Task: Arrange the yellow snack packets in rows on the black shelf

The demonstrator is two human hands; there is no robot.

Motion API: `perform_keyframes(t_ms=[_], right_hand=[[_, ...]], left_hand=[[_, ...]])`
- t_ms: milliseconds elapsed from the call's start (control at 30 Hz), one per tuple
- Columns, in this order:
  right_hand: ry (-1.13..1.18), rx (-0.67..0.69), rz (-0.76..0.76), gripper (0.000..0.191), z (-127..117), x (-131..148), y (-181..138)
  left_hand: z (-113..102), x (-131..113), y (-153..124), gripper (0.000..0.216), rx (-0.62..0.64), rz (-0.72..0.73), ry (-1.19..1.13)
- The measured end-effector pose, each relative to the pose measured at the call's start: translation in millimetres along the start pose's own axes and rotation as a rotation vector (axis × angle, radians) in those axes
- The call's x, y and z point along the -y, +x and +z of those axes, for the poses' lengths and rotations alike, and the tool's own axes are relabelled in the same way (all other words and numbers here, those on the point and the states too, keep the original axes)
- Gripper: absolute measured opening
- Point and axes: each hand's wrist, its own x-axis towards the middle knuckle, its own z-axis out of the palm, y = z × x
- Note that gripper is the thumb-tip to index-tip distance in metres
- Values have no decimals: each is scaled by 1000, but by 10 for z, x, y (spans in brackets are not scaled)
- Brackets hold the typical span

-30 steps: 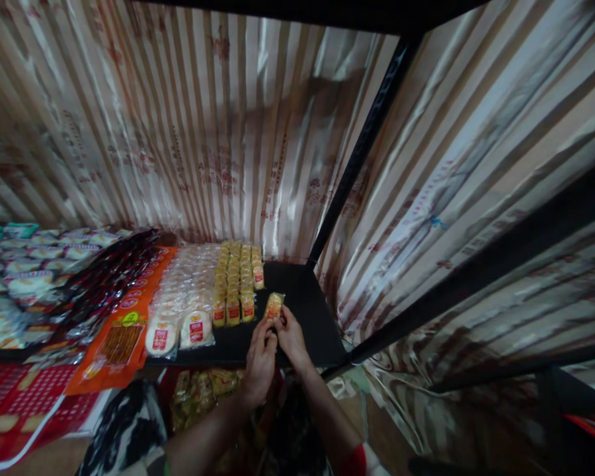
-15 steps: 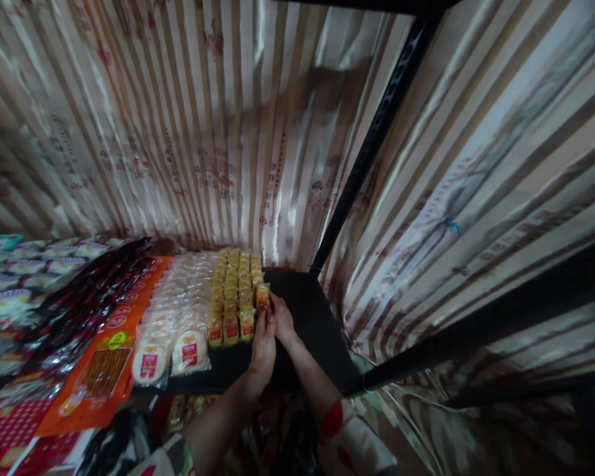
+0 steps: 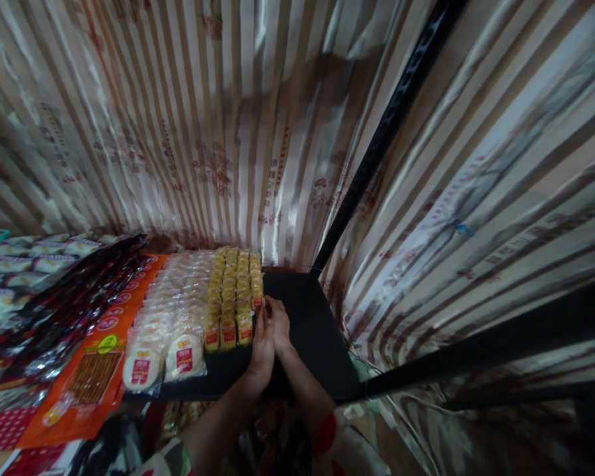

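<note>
Rows of small yellow-wrapped snack packets [image 3: 228, 297] with red labels stand on a black shelf [image 3: 302, 317]. At the right-hand row, a yellow snack packet [image 3: 257, 301] sits at my fingertips, close against its neighbours. My left hand [image 3: 264, 344] reaches up from the near side, its fingers pressed together and touching the packet's lower edge. Beside it, my right hand [image 3: 279, 324] is closed, fingers bent toward the packet's right side. The hands touch each other, and they partly hide the grip.
Left of the yellow rows lie clear-wrapped round white cakes [image 3: 184, 357], a large orange snack bag [image 3: 86, 383] and dark shiny packs [image 3: 79, 284]. A black slotted post [image 3: 361, 178] rises at the back right corner. Striped sheeting [image 3: 178, 119] hangs behind.
The yellow packet at my fingertips has moved slightly left and down, closer to the row. My right hand has shifted nearer my left. The view has turned slightly.
</note>
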Motion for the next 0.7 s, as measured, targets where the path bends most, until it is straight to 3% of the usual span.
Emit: perform_keyframes(t_ms=[167,400,600,700], right_hand=[[7,12,-3,36,-1,-20,20],[117,-83,-8,44,21,-57,-114],[174,-133,-8,41,13,15,-616],[250,-138,-37,37,45,86,-996]], left_hand=[[-3,26,26,50,2,25,-97],[19,161,1,50,-66,-2,-30],[-187,295,-547,42,-125,171,71],[-404,412,-905,39,-78,297,143]])
